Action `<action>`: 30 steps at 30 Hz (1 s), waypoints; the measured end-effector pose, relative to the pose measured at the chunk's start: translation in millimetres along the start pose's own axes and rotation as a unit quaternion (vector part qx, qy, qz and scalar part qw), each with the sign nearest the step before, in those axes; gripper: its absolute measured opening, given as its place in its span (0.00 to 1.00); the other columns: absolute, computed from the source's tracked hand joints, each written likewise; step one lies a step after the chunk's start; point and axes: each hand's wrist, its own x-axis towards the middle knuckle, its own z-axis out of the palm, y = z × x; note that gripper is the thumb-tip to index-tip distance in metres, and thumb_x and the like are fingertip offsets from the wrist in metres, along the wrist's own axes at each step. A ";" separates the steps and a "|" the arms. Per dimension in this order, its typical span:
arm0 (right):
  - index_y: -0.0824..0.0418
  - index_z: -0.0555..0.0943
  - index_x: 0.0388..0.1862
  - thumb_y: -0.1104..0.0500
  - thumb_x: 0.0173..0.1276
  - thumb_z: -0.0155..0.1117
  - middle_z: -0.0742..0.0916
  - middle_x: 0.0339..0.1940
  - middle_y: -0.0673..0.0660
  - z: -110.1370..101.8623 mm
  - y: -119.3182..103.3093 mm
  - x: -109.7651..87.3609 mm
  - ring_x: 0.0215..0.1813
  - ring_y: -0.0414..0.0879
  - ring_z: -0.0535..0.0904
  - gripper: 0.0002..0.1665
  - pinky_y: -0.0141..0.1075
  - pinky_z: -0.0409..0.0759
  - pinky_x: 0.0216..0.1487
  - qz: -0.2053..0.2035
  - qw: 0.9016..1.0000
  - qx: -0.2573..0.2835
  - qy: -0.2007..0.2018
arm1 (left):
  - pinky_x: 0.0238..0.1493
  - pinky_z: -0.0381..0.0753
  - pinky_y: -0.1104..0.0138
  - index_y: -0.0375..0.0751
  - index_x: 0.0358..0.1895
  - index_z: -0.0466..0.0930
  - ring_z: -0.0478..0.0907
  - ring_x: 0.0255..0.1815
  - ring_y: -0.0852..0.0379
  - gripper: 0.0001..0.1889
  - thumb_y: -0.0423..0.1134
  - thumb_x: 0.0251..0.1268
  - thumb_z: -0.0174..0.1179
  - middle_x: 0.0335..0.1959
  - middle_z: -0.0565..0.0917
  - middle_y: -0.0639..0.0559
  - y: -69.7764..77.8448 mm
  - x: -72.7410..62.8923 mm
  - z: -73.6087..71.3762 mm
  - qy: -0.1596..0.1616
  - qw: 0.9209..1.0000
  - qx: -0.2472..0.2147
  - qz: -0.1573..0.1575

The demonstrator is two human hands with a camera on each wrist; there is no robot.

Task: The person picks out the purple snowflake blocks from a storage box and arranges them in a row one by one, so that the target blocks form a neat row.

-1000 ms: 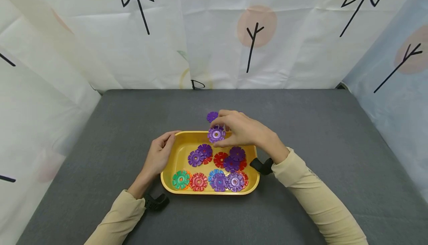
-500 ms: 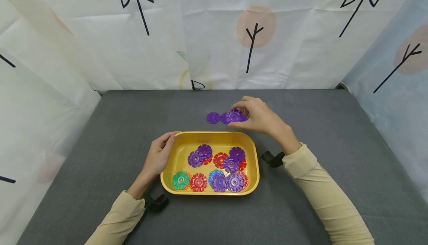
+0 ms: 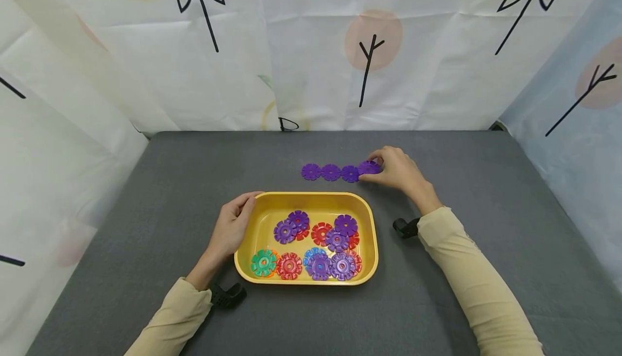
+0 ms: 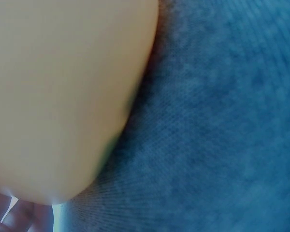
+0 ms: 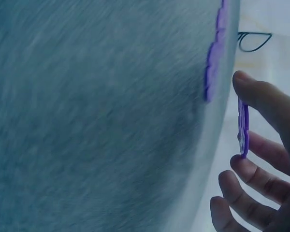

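Between thumb and fingertips, my right hand (image 3: pixel 399 172) pinches a purple flower-shaped disc (image 3: pixel 370 167). In the right wrist view this held disc (image 5: pixel 243 128) shows edge-on, above the table surface. To its left, behind the tray, a row of three purple discs (image 3: pixel 331 172) lies on the table, and the held one overlaps the row's right end in the head view. My left hand (image 3: pixel 230 226) grips the upper left rim of a yellow tray (image 3: pixel 311 196). Most of the left wrist view is taken up by the blurred tray wall (image 4: pixel 63 96).
Inside the tray lie several loose discs, among them a green disc (image 3: pixel 264 263), a red disc (image 3: pixel 289 266), a blue disc (image 3: pixel 311 254) and overlapping purple ones (image 3: pixel 343 266). A grey cloth table (image 3: pixel 437 318) meets a patterned white curtain (image 3: pixel 311 64) at the back.
My right hand has carried the purple disc from over the tray, back and rightward, to the right end of the row. The left hand has stayed on the tray rim.
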 end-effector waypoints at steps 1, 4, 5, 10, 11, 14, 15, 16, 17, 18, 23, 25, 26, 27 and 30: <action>0.64 0.85 0.57 0.44 0.58 0.79 0.82 0.39 0.60 0.9 2.6 0.1 0.40 0.50 0.73 0.34 0.39 0.70 0.34 0.010 1.000 -0.004 -0.003 | 0.38 0.87 0.71 0.36 0.66 0.77 0.87 0.44 0.44 0.22 0.47 0.85 0.44 0.56 0.84 0.33 -0.4 0.0 0.0 0.000 1.000 0.001 -0.001; 0.64 0.85 0.58 0.43 0.59 0.79 0.78 0.35 0.59 3.2 7.6 -0.5 0.38 0.49 0.70 0.35 0.37 0.64 0.31 0.032 0.999 -0.009 -0.011 | 0.39 0.87 0.71 0.36 0.66 0.77 0.87 0.44 0.44 0.22 0.47 0.85 0.44 0.55 0.84 0.33 -1.2 -0.2 -0.1 0.001 1.000 0.004 -0.002; 0.64 0.85 0.58 0.43 0.60 0.78 0.78 0.35 0.58 4.0 8.8 -0.9 0.37 0.49 0.70 0.35 0.36 0.63 0.31 0.036 0.999 -0.011 -0.013 | 0.38 0.87 0.71 0.36 0.66 0.77 0.87 0.44 0.44 0.22 0.47 0.85 0.44 0.55 0.84 0.33 -1.5 -0.2 -0.2 0.002 1.000 0.004 -0.002; 0.65 0.83 0.60 0.41 0.62 0.76 0.80 0.39 0.60 8.2 12.0 -2.3 0.39 0.50 0.72 0.36 0.36 0.66 0.32 0.043 0.999 -0.016 -0.026 | 0.38 0.87 0.71 0.37 0.65 0.77 0.86 0.43 0.44 0.21 0.46 0.85 0.44 0.55 0.84 0.34 -2.0 -0.1 -0.5 0.002 1.000 0.004 -0.001; 0.65 0.83 0.61 0.41 0.62 0.76 0.81 0.40 0.61 8.8 12.5 -2.3 0.40 0.50 0.73 0.37 0.36 0.67 0.33 0.040 0.999 -0.017 -0.029 | 0.38 0.87 0.71 0.37 0.65 0.77 0.86 0.43 0.44 0.21 0.46 0.85 0.44 0.55 0.84 0.34 -2.1 0.0 -0.5 0.002 1.000 0.003 0.000; 0.66 0.82 0.63 0.42 0.64 0.75 0.81 0.41 0.62 9.7 13.8 -1.9 0.41 0.52 0.73 0.37 0.39 0.70 0.36 0.030 0.999 -0.017 -0.040 | 0.37 0.87 0.70 0.37 0.66 0.77 0.86 0.43 0.44 0.21 0.46 0.85 0.44 0.54 0.84 0.34 -2.1 0.1 -0.8 0.000 1.000 -0.001 0.001; 0.66 0.81 0.63 0.43 0.64 0.75 0.81 0.42 0.63 9.7 14.0 -1.5 0.42 0.52 0.73 0.37 0.40 0.70 0.38 0.025 0.999 -0.016 -0.044 | 0.37 0.87 0.70 0.37 0.65 0.77 0.86 0.42 0.44 0.21 0.46 0.85 0.43 0.54 0.84 0.34 -2.3 0.2 -0.9 0.000 1.000 -0.001 -0.001; 0.66 0.81 0.63 0.44 0.65 0.75 0.82 0.42 0.64 9.8 14.4 -1.1 0.43 0.52 0.74 0.36 0.41 0.72 0.39 0.019 0.999 -0.014 -0.046 | 0.37 0.87 0.70 0.37 0.65 0.77 0.86 0.42 0.44 0.21 0.46 0.85 0.44 0.54 0.84 0.34 -2.3 0.2 -0.9 0.001 1.000 -0.002 0.000; 0.67 0.81 0.63 0.45 0.65 0.75 0.82 0.43 0.64 9.9 14.6 -0.8 0.44 0.53 0.74 0.35 0.43 0.73 0.41 0.013 0.999 -0.011 -0.049 | 0.37 0.87 0.70 0.37 0.65 0.77 0.86 0.42 0.44 0.21 0.46 0.85 0.44 0.54 0.84 0.33 -2.1 0.1 -0.8 0.001 1.000 -0.002 0.000; 0.67 0.81 0.64 0.46 0.66 0.74 0.82 0.43 0.64 9.7 14.4 -0.6 0.44 0.53 0.74 0.35 0.44 0.74 0.42 0.009 0.999 -0.008 -0.051 | 0.37 0.87 0.70 0.37 0.65 0.77 0.86 0.43 0.44 0.21 0.46 0.85 0.44 0.54 0.84 0.34 -2.0 0.1 -0.8 0.002 1.000 -0.002 0.000; 0.67 0.81 0.63 0.49 0.67 0.74 0.83 0.44 0.65 11.3 14.0 0.7 0.43 0.54 0.73 0.32 0.46 0.74 0.44 -0.002 0.999 0.000 -0.051 | 0.39 0.87 0.71 0.37 0.66 0.77 0.86 0.44 0.44 0.21 0.46 0.85 0.44 0.55 0.84 0.34 -0.6 0.2 -0.3 0.000 1.000 0.002 0.002; 0.67 0.81 0.64 0.49 0.67 0.74 0.82 0.44 0.65 12.0 13.5 0.8 0.43 0.53 0.73 0.32 0.45 0.74 0.44 -0.002 0.999 -0.001 -0.050 | 0.39 0.87 0.71 0.37 0.66 0.77 0.86 0.44 0.43 0.22 0.46 0.85 0.44 0.55 0.84 0.34 -0.6 0.2 -0.1 -0.001 1.000 0.002 0.001; 0.67 0.81 0.64 0.50 0.68 0.74 0.82 0.44 0.65 12.4 13.4 0.9 0.43 0.53 0.73 0.31 0.45 0.74 0.44 -0.001 0.999 -0.002 -0.049 | 0.39 0.87 0.71 0.37 0.66 0.77 0.86 0.44 0.43 0.21 0.46 0.85 0.44 0.55 0.84 0.34 -0.7 0.2 0.0 -0.001 1.000 0.000 0.000; 0.67 0.81 0.64 0.50 0.68 0.73 0.82 0.44 0.65 12.6 13.1 0.8 0.43 0.53 0.73 0.31 0.45 0.74 0.44 -0.001 0.999 -0.003 -0.049 | 0.39 0.87 0.71 0.37 0.66 0.77 0.86 0.44 0.43 0.21 0.46 0.85 0.44 0.55 0.84 0.34 -0.9 0.2 0.1 0.000 1.000 0.000 -0.001; 0.66 0.81 0.64 0.50 0.68 0.73 0.82 0.43 0.65 13.6 12.3 0.8 0.44 0.53 0.72 0.31 0.46 0.73 0.44 0.005 0.999 -0.006 -0.049 | 0.39 0.87 0.71 0.38 0.65 0.77 0.86 0.44 0.43 0.21 0.46 0.85 0.43 0.55 0.84 0.34 -1.7 0.1 0.5 0.002 1.000 0.002 -0.003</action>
